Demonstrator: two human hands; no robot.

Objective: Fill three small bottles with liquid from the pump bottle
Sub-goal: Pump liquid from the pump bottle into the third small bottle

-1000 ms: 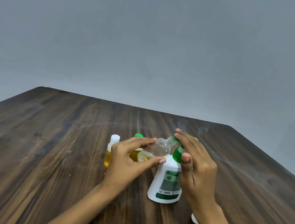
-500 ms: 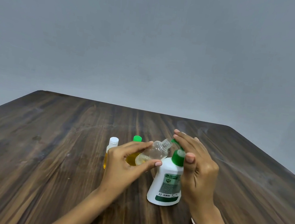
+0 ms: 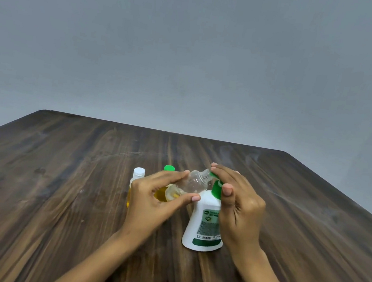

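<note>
Left hand (image 3: 154,198) grips clear bottle (image 3: 190,184), neck at 1 o'clock | right hand (image 3: 238,201) clasps pump (image 3: 216,188) | keep neck under nozzle (press slowly).

Head-worn view, forward-down over table (image 3: 61,195)

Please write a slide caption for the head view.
Left hand tilts clear bottle to pump bottle; right hand on pump.

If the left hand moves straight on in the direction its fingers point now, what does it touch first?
Probably the pump bottle. The left hand holds the tilted clear bottle, fingers pointing right toward the pump's green neck and the right hand; depth between them is unclear.
</note>
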